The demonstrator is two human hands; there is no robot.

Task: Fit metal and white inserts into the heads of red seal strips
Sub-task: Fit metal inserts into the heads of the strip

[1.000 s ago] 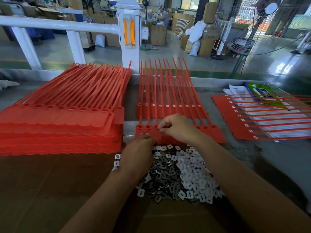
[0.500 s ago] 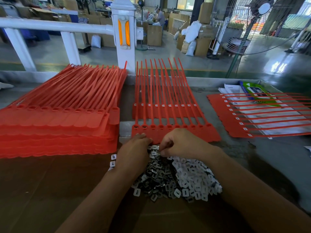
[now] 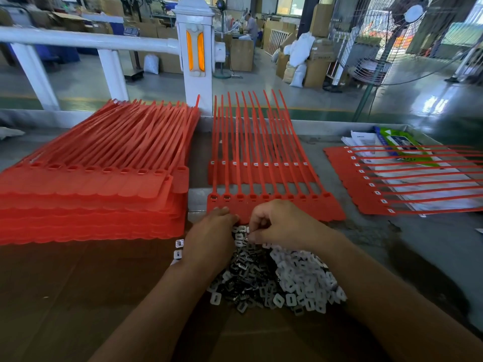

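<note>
Left hand (image 3: 211, 231) loosely steadying the seal strip (image 3: 326, 209) ahead, I'd pinch just one squarely with my right hand (image 3: 282, 223), curled into the insert pile (image 3: 287, 278); catch unclear.

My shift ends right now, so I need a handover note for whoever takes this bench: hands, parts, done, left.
Left hand: rests on the near edge of the working sheet.
Right hand: fingers curled at the insert pile; grip unclear.
Done: two leftmost heads seem to hold metal; sheet behind and right sheet show white inserts.
Left: the other heads, then the left stack.
</note>
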